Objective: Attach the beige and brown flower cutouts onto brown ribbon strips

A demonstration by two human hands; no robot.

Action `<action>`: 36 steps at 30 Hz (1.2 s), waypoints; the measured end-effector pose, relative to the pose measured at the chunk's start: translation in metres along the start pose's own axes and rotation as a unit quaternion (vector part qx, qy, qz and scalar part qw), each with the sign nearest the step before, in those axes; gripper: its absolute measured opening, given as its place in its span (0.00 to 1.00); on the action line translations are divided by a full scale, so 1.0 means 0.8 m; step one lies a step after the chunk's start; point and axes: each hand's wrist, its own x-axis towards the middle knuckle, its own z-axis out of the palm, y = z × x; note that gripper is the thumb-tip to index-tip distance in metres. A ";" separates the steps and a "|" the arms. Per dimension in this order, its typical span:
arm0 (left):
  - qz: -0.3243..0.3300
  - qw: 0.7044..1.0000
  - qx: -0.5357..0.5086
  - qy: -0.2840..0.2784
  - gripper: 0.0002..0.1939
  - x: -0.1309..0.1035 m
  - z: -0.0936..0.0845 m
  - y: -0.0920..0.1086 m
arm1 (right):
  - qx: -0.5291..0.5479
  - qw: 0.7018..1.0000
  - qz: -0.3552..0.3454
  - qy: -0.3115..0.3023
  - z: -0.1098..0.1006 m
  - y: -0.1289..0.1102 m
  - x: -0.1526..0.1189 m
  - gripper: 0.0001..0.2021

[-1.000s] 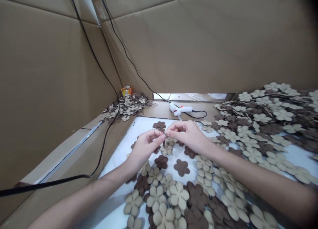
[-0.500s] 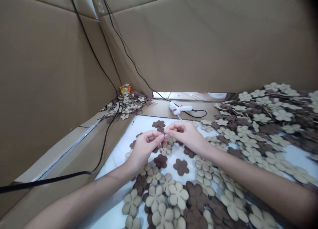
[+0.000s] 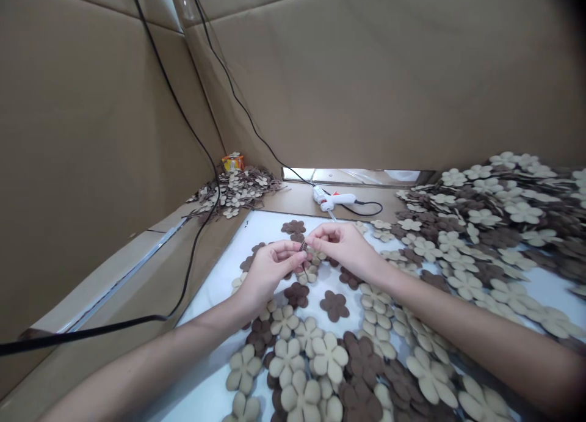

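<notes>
My left hand (image 3: pixel 278 264) and my right hand (image 3: pixel 336 242) meet over the white board (image 3: pixel 215 281), fingertips nearly touching. Between them they pinch a thin dark brown strip (image 3: pixel 304 247), partly hidden by the fingers; its narrow tail hangs below the left thumb. Beneath the hands lie felt-like flower cutouts, among them a dark brown flower (image 3: pixel 334 305) on its own and a cream flower (image 3: pixel 329 358) in a cluster nearer to me.
A white glue gun (image 3: pixel 333 199) with a black cord rests behind the board. Heaped flower cutouts (image 3: pixel 485 217) spread along the right. Small cream flowers and brown strips (image 3: pixel 242 187) pile in the far left corner by an orange packet (image 3: pixel 233 162). A black cable (image 3: pixel 195 251) crosses the left side.
Both hands stay pinched together at almost the same spot. More of the brown strip shows between the fingertips now. The view has shifted slightly.
</notes>
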 end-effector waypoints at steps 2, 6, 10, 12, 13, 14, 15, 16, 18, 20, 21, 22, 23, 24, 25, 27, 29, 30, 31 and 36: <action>0.010 1.000 0.016 -0.018 0.15 0.000 -0.001 0.000 | 0.009 1.000 -0.001 -0.013 0.000 0.000 0.000 0.13; 0.014 0.999 0.024 -0.027 0.18 0.002 -0.003 -0.003 | 0.030 0.999 -0.010 -0.037 0.001 0.000 0.000 0.13; 0.012 0.999 0.014 -0.032 0.19 0.004 -0.004 -0.006 | 0.030 0.999 -0.010 -0.041 0.001 0.001 0.000 0.14; 0.008 0.999 0.010 -0.031 0.19 0.004 -0.004 -0.006 | 0.032 0.998 -0.014 -0.047 0.001 0.001 0.000 0.13; 0.007 1.000 0.006 -0.028 0.19 0.004 -0.004 -0.006 | 0.034 0.998 -0.017 -0.050 0.001 0.001 0.000 0.13; 0.005 1.000 0.002 -0.024 0.19 0.004 -0.003 -0.005 | 0.037 0.998 -0.018 -0.054 0.000 0.001 -0.001 0.13; 0.002 1.000 -0.004 -0.022 0.19 0.003 -0.003 -0.004 | 0.040 0.997 -0.018 -0.056 0.000 0.001 -0.001 0.13; 0.000 1.000 -0.010 -0.020 0.19 0.003 -0.002 -0.004 | 0.043 0.997 -0.017 -0.058 0.000 0.001 -0.001 0.13; -0.002 1.000 -0.018 -0.026 0.19 0.003 -0.001 -0.003 | 0.048 0.997 -0.013 -0.058 0.001 0.002 -0.001 0.13; 0.002 0.999 -0.017 -0.038 0.18 0.002 -0.001 -0.004 | 0.055 0.997 -0.005 -0.059 0.002 0.002 -0.002 0.13; 0.005 0.999 -0.013 -0.043 0.17 0.002 -0.002 -0.005 | 0.058 0.997 0.000 -0.059 0.003 0.003 -0.002 0.13; 0.006 0.999 -0.009 -0.046 0.16 0.002 -0.002 -0.006 | 0.062 0.996 0.003 -0.060 0.004 0.003 -0.002 0.13; 0.006 0.999 -0.006 -0.047 0.15 0.002 -0.002 -0.007 | 0.065 0.996 0.006 -0.061 0.004 0.003 -0.003 0.13; 0.005 0.999 -0.003 -0.046 0.15 0.002 -0.002 -0.008 | 0.069 0.996 0.007 -0.062 0.005 0.003 -0.003 0.13; 0.004 0.999 -0.001 -0.043 0.14 0.002 -0.002 -0.008 | 0.071 0.995 0.007 -0.063 0.005 0.003 -0.003 0.13; 0.005 0.999 0.002 -0.033 0.13 0.002 -0.002 -0.009 | 0.071 0.996 0.006 -0.061 0.005 0.003 -0.003 0.13; 0.010 1.000 0.007 -0.023 0.13 0.002 -0.002 -0.009 | 0.067 0.996 0.007 -0.060 0.004 0.002 -0.002 0.13; 0.012 1.000 0.008 -0.019 0.13 0.002 -0.002 -0.009 | 0.066 0.996 0.008 -0.058 0.003 0.002 -0.002 0.13; 0.012 1.000 0.008 -0.017 0.14 0.002 -0.001 -0.009 | 0.065 0.996 0.009 -0.055 0.003 0.002 -0.002 0.13; 0.008 1.000 -0.008 -0.009 0.14 0.002 -0.002 -0.013 | 0.064 0.997 0.006 -0.044 0.005 0.004 -0.001 0.14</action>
